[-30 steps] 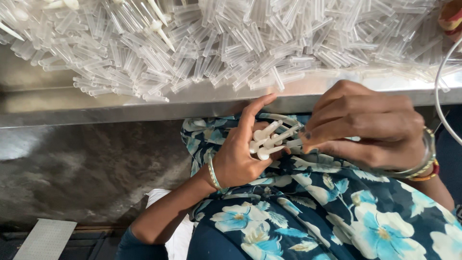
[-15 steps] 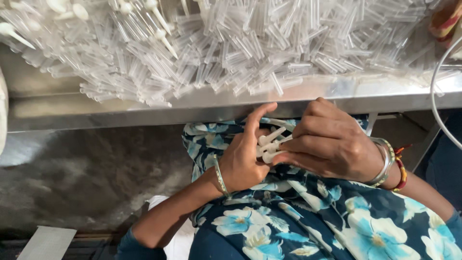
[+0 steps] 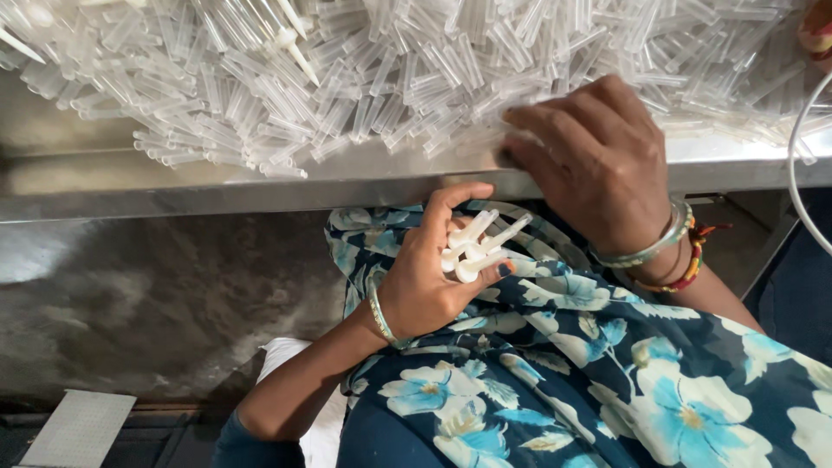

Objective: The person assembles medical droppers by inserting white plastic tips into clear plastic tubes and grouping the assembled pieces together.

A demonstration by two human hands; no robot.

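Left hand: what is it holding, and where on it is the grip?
The left hand clasps a few white plastic pieces by their thicker ends, narrow ends sticking out.

packages: none | labels: none | signs — screens: none in view

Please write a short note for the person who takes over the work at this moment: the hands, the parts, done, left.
Left hand: closed on a small bunch of white plastic pieces, held above the lap.
Right hand: palm down on the near edge of the clear tube pile on the steel table; fingers hide what it touches.
Done: a few pieces gathered.
Left: a big pile.
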